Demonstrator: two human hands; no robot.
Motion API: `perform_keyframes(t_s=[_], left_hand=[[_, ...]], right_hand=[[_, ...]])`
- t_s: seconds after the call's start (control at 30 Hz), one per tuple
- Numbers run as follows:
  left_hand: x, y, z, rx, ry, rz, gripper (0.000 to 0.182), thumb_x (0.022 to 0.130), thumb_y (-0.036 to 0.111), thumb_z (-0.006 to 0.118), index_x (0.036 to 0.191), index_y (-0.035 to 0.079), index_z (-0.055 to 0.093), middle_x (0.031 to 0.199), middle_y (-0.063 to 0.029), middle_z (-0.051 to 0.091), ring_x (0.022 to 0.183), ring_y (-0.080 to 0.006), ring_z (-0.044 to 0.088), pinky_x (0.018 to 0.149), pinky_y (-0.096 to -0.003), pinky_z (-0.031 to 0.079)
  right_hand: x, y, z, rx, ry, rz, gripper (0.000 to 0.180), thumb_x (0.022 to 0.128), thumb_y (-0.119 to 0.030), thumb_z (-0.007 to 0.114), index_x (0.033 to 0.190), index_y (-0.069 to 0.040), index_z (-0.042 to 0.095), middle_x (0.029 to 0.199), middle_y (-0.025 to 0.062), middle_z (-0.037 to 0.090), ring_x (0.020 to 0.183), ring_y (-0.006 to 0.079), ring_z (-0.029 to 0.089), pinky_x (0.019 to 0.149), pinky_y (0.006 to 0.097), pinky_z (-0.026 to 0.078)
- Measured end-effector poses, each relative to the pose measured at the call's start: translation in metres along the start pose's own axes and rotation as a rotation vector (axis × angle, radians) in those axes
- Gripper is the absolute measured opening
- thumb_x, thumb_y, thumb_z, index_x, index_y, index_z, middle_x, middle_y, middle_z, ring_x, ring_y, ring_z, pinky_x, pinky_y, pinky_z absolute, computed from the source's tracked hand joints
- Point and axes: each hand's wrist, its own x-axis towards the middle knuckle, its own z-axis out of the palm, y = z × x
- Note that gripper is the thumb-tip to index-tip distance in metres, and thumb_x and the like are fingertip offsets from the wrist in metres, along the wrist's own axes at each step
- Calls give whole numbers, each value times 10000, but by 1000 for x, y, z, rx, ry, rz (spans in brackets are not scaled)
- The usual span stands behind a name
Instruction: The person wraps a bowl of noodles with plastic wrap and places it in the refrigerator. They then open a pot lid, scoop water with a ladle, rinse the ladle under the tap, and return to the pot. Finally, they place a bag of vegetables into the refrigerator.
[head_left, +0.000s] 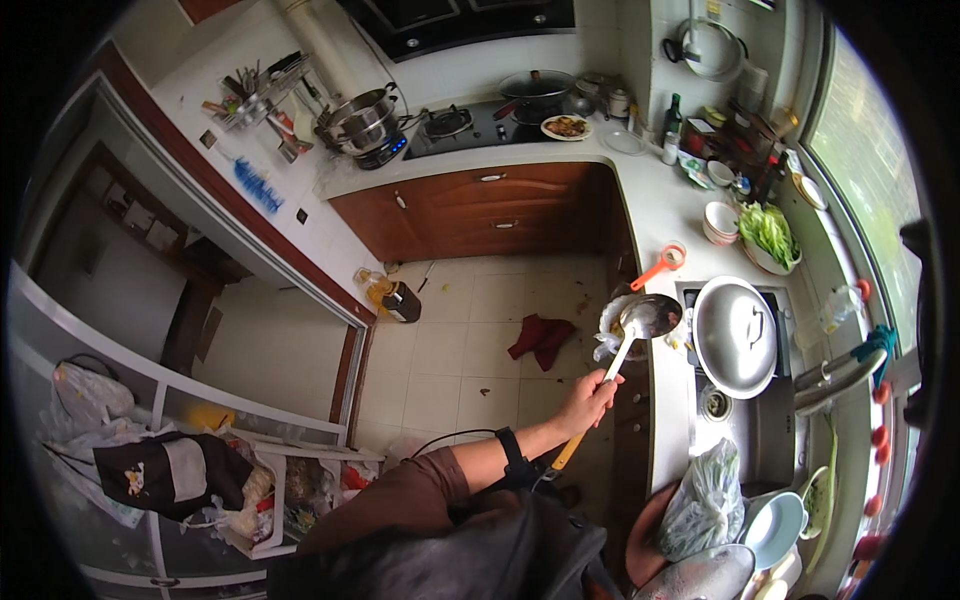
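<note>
My left hand (589, 405) grips the long handle of a metal ladle (654, 315). The handle's yellow end (568, 454) sticks out behind my hand. The ladle's bowl sits level with the counter edge in the picture, partly over a waste container lined with a white plastic bag (606, 341). To the right of the bowl, a domed steel lid (735, 337) with a loop handle rests over the sink (757, 442). Just above the bowl, an orange-handled measuring scoop (664, 264) lies on the counter. My right hand is out of view.
A red cloth (541, 341) and an oil bottle (401, 301) are on the tiled floor. A covered wok (536, 86), a plate of food (567, 127) and a steel pot (362, 120) stand at the back. Lettuce (769, 232), a bagged vegetable (705, 502) and a blue basin (775, 529) line the right counter.
</note>
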Motion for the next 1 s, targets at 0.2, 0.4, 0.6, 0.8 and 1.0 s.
perform_keyframes(t_s=[0.2,0.4,0.6,0.8,1.0], left_hand=[[13,12,-36,-22,80,18,219,995,196,468,1105,26,553,726,-3,510,445,-30,421,399,-192,364],[43,27,-89,-81,119,2,222,991,191,481,1107,20,562,729,-5,521,469,-42,451,415,-196,383],[90,48,-195,-159,251,-18,244,992,196,487,1129,13,571,715,-10,515,442,-47,420,399,-199,359],[155,93,-330,-16,413,-29,249,997,204,482,1126,11,575,689,9,492,459,-45,425,404,-195,355],[185,126,-416,-57,566,8,246,1003,218,475,1127,36,584,698,13,450,482,-57,394,426,-225,350]], right_hand=[[-28,-108,8,31,16,-90,336,962,-272,522,1039,33,637,907,110,660,819,184,586,746,318,447],[1,-213,87,163,-26,-430,168,932,-156,555,833,-19,553,725,35,577,628,100,518,571,227,400],[11,-345,244,269,-140,-468,162,918,-104,547,780,-21,534,702,17,545,603,81,495,545,225,390],[62,-457,430,507,-449,-251,189,944,-189,558,831,-40,587,687,-23,491,593,67,435,543,205,336],[168,-526,595,573,-579,-91,147,919,-157,601,861,-23,585,708,0,515,570,75,447,502,212,356]])
